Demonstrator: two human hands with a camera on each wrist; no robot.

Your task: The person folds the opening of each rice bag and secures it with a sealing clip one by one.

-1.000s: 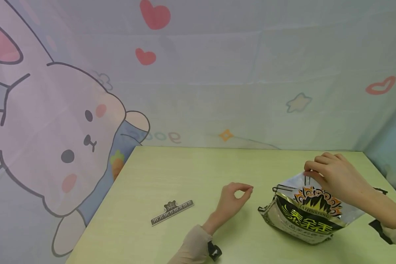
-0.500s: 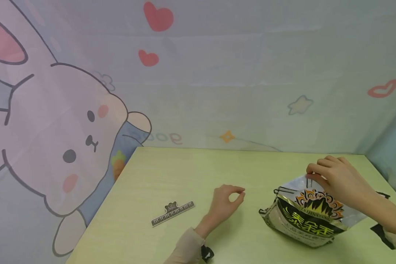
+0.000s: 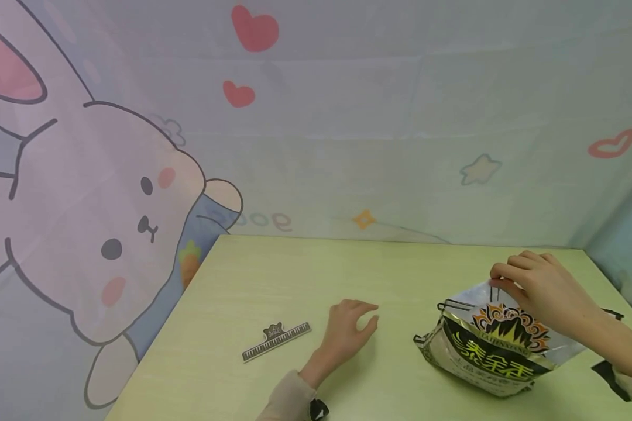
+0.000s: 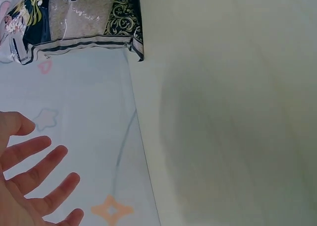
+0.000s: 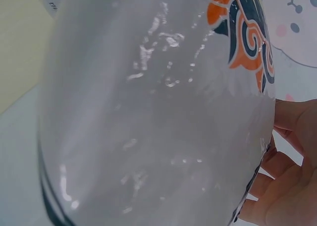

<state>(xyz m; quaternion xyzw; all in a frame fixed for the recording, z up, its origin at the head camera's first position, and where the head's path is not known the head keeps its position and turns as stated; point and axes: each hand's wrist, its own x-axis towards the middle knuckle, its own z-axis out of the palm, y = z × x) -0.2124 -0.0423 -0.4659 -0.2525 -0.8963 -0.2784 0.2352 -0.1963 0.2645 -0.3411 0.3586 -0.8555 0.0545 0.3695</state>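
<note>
A plastic bag of rice (image 3: 492,359) stands tilted on the right part of the table, its black and gold front towards me. My right hand (image 3: 548,292) pinches the bag's clear top edge between thumb and fingers. In the right wrist view, the shiny bag fills the middle and that hand (image 5: 290,171) shows at its edge. My left hand (image 3: 344,332) hovers over the table between the bag and a clip, thumb and fingers apart. It holds nothing; the left wrist view shows its fingers spread (image 4: 42,174). The long clip (image 3: 276,342) has a piano-key pattern.
The pale yellow-green table (image 3: 316,269) ends at a cloth backdrop (image 3: 347,117) printed with a rabbit, hearts and stars. Dark straps show at both wrists, below the sleeves. The clip lies left of my left hand.
My left hand has moved left, away from the bag and nearer the clip. Its thumb and finger, close together before, have parted. The right hand keeps its grip on the bag.
</note>
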